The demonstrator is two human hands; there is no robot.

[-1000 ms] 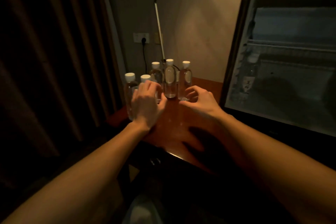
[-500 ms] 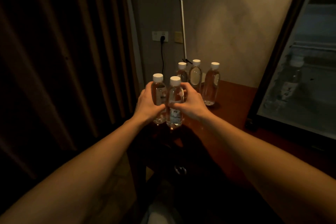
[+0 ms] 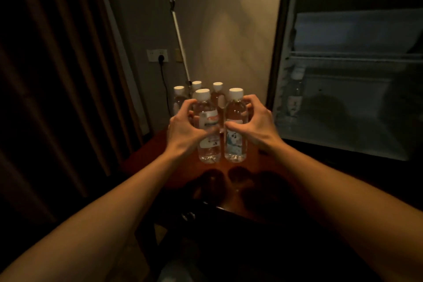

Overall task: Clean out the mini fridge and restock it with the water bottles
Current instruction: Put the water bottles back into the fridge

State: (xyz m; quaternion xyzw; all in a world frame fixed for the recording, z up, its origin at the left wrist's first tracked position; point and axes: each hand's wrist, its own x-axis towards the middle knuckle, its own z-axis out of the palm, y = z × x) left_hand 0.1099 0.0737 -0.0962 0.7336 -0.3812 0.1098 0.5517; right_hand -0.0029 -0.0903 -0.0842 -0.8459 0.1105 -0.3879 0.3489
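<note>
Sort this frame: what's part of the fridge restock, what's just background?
Job: left hand gripping a bottle; right hand gripping another bottle; three bottles behind; open mini fridge; table.
Background: curtain; wall socket; white pole.

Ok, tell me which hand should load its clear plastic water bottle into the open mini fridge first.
Right hand: its white-capped clear plastic bottle is nearer the open mini fridge; the left hand would reach across.

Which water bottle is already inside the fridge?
The lone bottle standing at the open fridge interior's left edge; the other five are outside, over the table.
</note>
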